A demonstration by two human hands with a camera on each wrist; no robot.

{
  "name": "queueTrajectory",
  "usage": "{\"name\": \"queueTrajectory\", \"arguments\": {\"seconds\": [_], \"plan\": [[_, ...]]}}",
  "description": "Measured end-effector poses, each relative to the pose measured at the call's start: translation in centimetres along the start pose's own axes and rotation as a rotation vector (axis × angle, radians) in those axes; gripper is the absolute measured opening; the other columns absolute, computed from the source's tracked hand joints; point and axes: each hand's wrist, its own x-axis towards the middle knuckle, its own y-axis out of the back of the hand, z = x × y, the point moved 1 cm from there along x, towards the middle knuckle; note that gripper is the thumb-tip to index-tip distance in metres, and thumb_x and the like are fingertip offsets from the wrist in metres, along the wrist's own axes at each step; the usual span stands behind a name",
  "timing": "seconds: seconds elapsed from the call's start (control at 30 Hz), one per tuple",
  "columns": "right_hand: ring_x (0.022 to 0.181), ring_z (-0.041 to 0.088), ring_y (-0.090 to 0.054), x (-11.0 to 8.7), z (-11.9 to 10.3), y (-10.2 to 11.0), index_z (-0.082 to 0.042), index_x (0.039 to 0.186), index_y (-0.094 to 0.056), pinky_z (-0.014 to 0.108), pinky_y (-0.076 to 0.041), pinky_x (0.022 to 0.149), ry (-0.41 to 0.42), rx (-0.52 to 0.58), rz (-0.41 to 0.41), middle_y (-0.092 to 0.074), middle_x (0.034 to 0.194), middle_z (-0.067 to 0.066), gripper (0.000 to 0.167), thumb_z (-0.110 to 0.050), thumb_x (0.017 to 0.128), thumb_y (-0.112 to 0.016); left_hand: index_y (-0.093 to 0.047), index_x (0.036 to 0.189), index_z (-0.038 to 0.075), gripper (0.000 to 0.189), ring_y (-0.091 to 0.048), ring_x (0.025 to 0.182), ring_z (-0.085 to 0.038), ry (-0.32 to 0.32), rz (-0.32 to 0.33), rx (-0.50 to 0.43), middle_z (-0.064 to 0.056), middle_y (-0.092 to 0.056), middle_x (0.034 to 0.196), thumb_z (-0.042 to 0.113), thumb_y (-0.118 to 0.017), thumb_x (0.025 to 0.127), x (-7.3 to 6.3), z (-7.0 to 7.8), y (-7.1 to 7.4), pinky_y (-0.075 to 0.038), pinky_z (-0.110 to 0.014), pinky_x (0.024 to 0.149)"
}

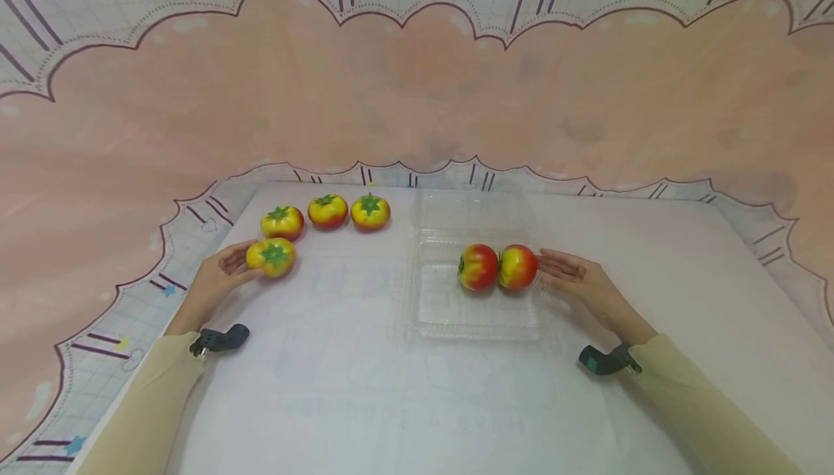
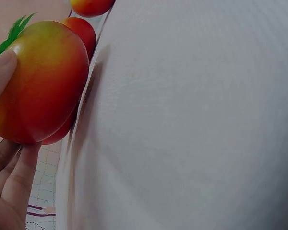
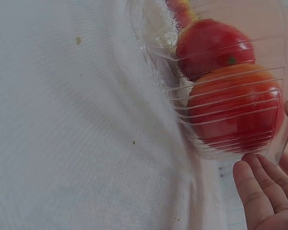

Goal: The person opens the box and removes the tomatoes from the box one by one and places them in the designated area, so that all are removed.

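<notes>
My left hand grips a yellow-and-red tomato with a green star-shaped top, at the left of the table. In the left wrist view the thumb presses its upper side and the fingers support it below. My right hand is at the right wall of a clear plastic clamshell box, fingers fairly straight with the fingertips right at its side. Inside the box, two red-and-yellow tomatoes lie on their sides, a left one and a right one.
Behind the held fruit, three more tomatoes stand in a row: one at the left, a middle one and one at the right. The box's lid lies folded back. A patterned cloth hangs behind the white table.
</notes>
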Motion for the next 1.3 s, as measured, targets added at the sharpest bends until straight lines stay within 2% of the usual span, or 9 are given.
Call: {"name": "queueTrajectory", "arguments": {"seconds": [0.27, 0.5, 0.6, 0.7, 0.77, 1.07, 1.3], "plan": [[0.104, -0.017, -0.053, -0.2, 0.2, -0.1, 0.004, 0.142, -0.033, 0.009, -0.046, 0.09, 0.02, 0.016, -0.011, -0.036, 0.144, 0.029, 0.06, -0.018, 0.092, -0.06, -0.031, 0.143, -0.001, 0.072, -0.035, 0.135, -0.039, 0.046, -0.02, -0.019, -0.024, -0.035, 0.147, 0.032, -0.064, 0.089, -0.1, -0.4, -0.3, -0.041, -0.001, 0.089], [0.104, -0.018, -0.053, 0.0, 0.4, -0.1, 0.005, 0.142, -0.033, 0.009, -0.047, 0.089, 0.034, 0.016, -0.015, -0.035, 0.144, 0.03, 0.06, -0.017, 0.092, -0.06, -0.03, 0.144, -0.002, 0.073, -0.037, 0.132, -0.043, 0.033, -0.058, 0.022, -0.027, -0.035, 0.146, 0.036, -0.062, 0.089, 0.1, -0.7, 0.3, -0.044, -0.006, 0.09], [0.104, -0.018, -0.053, 0.1, 0.3, 0.0, 0.005, 0.142, -0.033, 0.009, -0.047, 0.089, 0.038, 0.006, -0.015, -0.035, 0.144, 0.03, 0.06, -0.017, 0.092, -0.06, -0.031, 0.144, -0.001, 0.073, -0.039, 0.131, -0.042, 0.031, -0.079, 0.059, -0.027, -0.036, 0.145, 0.035, -0.062, 0.089, 0.3, -0.6, 0.8, -0.046, -0.02, 0.097], [0.104, -0.018, -0.053, 0.3, 0.1, 0.2, 0.004, 0.142, -0.033, 0.009, -0.047, 0.089, 0.038, -0.008, -0.011, -0.036, 0.144, 0.029, 0.061, -0.019, 0.092, -0.06, -0.03, 0.145, 0.0, 0.074, -0.038, 0.132, -0.042, 0.033, -0.105, 0.075, -0.027, -0.035, 0.146, 0.036, -0.062, 0.089, 0.6, -0.3, 1.3, -0.04, -0.037, 0.102], [0.104, -0.018, -0.053, 0.4, 0.0, 0.2, 0.004, 0.142, -0.033, 0.009, -0.047, 0.089, 0.037, -0.012, -0.007, -0.036, 0.144, 0.029, 0.061, -0.019, 0.092, -0.06, -0.029, 0.145, -0.001, 0.074, -0.038, 0.131, -0.043, 0.033, -0.117, 0.084, -0.028, -0.035, 0.146, 0.036, -0.062, 0.09, 0.8, -0.2, 1.5, -0.035, -0.044, 0.103], [0.104, -0.018, -0.053, 0.2, 0.0, 0.0, 0.005, 0.142, -0.032, 0.009, -0.047, 0.089, 0.029, 0.03, -0.017, -0.033, 0.144, 0.031, 0.06, -0.016, 0.092, -0.059, -0.027, 0.145, -0.002, 0.075, -0.037, 0.131, -0.045, 0.073, -0.143, 0.08, -0.029, -0.033, 0.146, 0.036, -0.061, 0.09, 0.8, -0.7, 1.6, -0.034, -0.052, 0.106], [0.103, -0.018, -0.053, 0.0, -0.1, -0.1, 0.006, 0.142, -0.032, 0.009, -0.047, 0.089, 0.019, 0.038, -0.017, -0.033, 0.145, 0.031, 0.061, -0.016, 0.092, -0.06, -0.027, 0.145, -0.002, 0.073, -0.04, 0.13, -0.043, 0.069, -0.137, 0.071, -0.029, -0.035, 0.145, 0.035, -0.06, 0.091, 0.8, -0.5, 1.1, -0.035, -0.048, 0.105]]}}
